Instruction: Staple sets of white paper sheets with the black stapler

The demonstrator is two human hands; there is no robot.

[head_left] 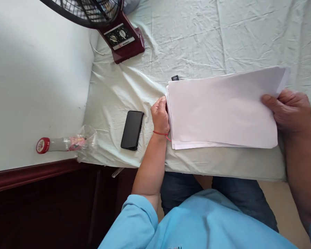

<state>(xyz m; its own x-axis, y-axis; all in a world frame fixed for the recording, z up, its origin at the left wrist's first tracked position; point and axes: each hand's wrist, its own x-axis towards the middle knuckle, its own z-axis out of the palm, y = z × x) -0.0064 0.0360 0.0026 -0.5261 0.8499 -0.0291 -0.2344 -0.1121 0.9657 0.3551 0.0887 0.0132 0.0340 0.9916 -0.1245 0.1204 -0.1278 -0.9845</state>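
Observation:
A stack of white paper sheets (pixel 220 110) lies over the cloth in front of me, its right end lifted a little. My right hand (pixel 291 109) is closed on the right edge, thumb on top and fingers curled underneath. Along the left edge, my left hand (pixel 160 112) is closed against the sheets, with its fingertips partly hidden behind the paper. Several sheet edges show slightly fanned at the left and bottom. A small black object (pixel 175 78) pokes out behind the stack's upper left corner; most of it is covered.
A black phone (pixel 132 130) lies left of my left hand. A dark red fan (pixel 124 38) stands at the back left. A clear bottle with a red cap (pixel 59 144) lies at the far left. Pale wrinkled cloth (pixel 191 38) covers the surface.

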